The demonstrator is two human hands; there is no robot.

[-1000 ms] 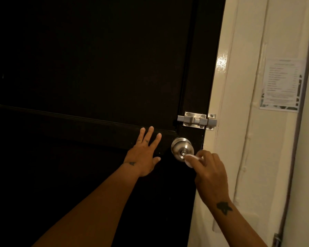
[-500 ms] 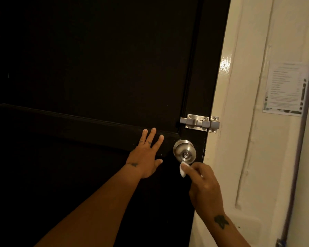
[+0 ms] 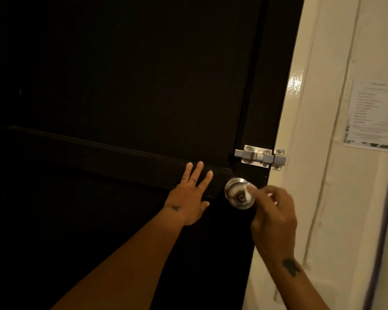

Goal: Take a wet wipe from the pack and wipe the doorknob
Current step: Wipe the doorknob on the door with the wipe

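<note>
At a dark panelled door (image 3: 126, 86), a person presses a white wet wipe (image 3: 248, 190) against the upper right face of a brushed-metal doorknob (image 3: 238, 193), the right hand (image 3: 273, 211) closed around the wipe with the fingertips pinching it onto the metal. Motion blur softens that hand and the wipe, so how much of the cloth is bunched inside the grip cannot be told. Just left of the knob, the left hand (image 3: 192, 195) lies flat on the door, fingers spread wide and holding nothing, apparently bracing the panel. A steel slide bolt (image 3: 261, 157) sits just above the knob, spanning the door's edge and the cream frame (image 3: 300, 153); a printed notice (image 3: 373, 115) hangs on the wall well to the right. No pack of wipes is in view.

Judging by this, the wipe is already out and the wiping step is in hand, with contact on only part of the knob's front. The next move would call for carrying the wipe around the rounded rim, across the centre keyhole and behind to the neck, keeping light pressure so the knob does not simply turn under the cloth. The flat left palm should help keep the door from swinging while that happens.
</note>
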